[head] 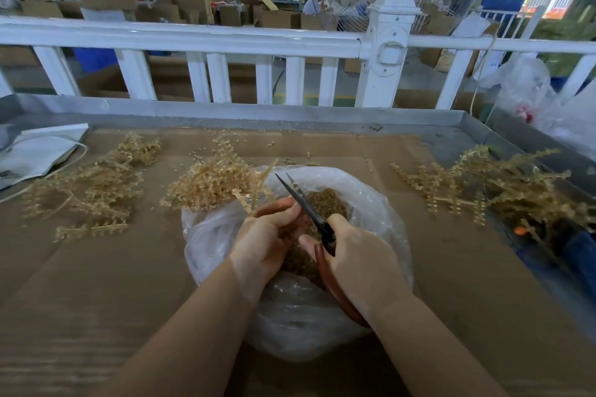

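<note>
My right hand [354, 255] grips a pair of scissors [300, 200] with brown handles; the dark blades point up and left and stand slightly apart. My left hand [267, 235] pinches a tan plastic sprig [243, 203] right next to the blades. Both hands hover over an open clear plastic bag [380, 203] that holds a heap of small tan cut pieces [329, 200].
Piles of tan plastic sprigs lie on the cardboard-covered table: one at the left [90, 184], one just behind the bag [213, 184], one at the right [503, 187]. A white paper bag [38, 151] sits far left. A white railing [193, 39] runs behind the table.
</note>
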`<action>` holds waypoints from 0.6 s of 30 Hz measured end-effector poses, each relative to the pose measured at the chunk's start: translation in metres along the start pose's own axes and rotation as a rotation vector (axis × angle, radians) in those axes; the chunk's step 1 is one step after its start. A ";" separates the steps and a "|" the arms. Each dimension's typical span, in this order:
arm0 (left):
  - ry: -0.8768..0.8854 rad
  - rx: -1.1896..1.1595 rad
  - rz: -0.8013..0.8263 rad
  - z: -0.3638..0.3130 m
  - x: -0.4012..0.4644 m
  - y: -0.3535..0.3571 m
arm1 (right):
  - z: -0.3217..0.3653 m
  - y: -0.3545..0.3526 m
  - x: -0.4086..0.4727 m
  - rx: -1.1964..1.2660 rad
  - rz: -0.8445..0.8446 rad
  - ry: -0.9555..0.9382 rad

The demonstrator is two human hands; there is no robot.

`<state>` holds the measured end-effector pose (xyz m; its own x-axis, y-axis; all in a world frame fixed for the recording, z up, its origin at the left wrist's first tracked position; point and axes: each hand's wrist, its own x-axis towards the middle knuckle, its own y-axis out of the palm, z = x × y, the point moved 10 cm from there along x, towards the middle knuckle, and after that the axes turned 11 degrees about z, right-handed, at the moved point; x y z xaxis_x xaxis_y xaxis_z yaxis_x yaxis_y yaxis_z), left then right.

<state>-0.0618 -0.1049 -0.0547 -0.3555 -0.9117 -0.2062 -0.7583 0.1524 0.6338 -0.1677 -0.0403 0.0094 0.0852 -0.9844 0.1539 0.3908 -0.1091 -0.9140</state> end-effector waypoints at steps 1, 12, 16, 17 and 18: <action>-0.002 0.001 0.008 0.000 0.000 0.001 | 0.000 0.000 0.000 0.009 0.001 0.001; -0.022 -0.012 0.027 0.000 -0.001 0.003 | -0.002 0.001 0.004 0.037 0.034 0.035; -0.017 0.014 0.033 0.000 -0.001 0.005 | -0.002 -0.001 0.004 0.043 0.025 0.039; -0.015 0.031 0.042 0.000 -0.002 0.006 | -0.002 -0.002 0.004 0.052 0.017 0.042; -0.016 0.046 0.050 0.001 -0.002 0.008 | -0.002 -0.003 0.005 0.057 0.011 0.046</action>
<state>-0.0672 -0.1017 -0.0501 -0.4017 -0.8964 -0.1873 -0.7638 0.2151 0.6085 -0.1706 -0.0452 0.0122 0.0478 -0.9910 0.1251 0.4417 -0.0914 -0.8925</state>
